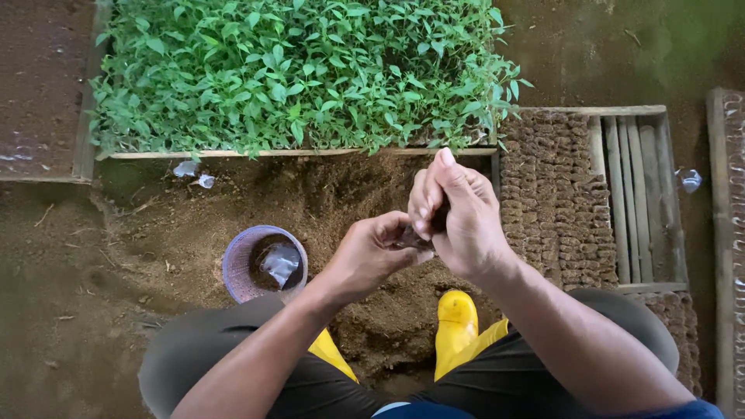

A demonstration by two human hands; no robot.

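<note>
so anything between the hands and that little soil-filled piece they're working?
Nothing visible. The left hand and right hand are both closed around the small dark piece, touching it directly, so most of it is hidden by the fingers. The purple basket sits apart to the left, and the wooden tray of soil plugs to the right.

Something small and dark pinched between the left hand (372,252) and right hand (458,217), mostly covered by the fingers (425,203); perhaps a soil plug, too hidden to tell. Yellow boots (456,322) partly behind the forearms. Seedling tray (295,70) cut off at the top edge. Wooden frame (725,233) cut off at right. Clear scraps inside the basket (237,268) too blurred to identify.
</note>
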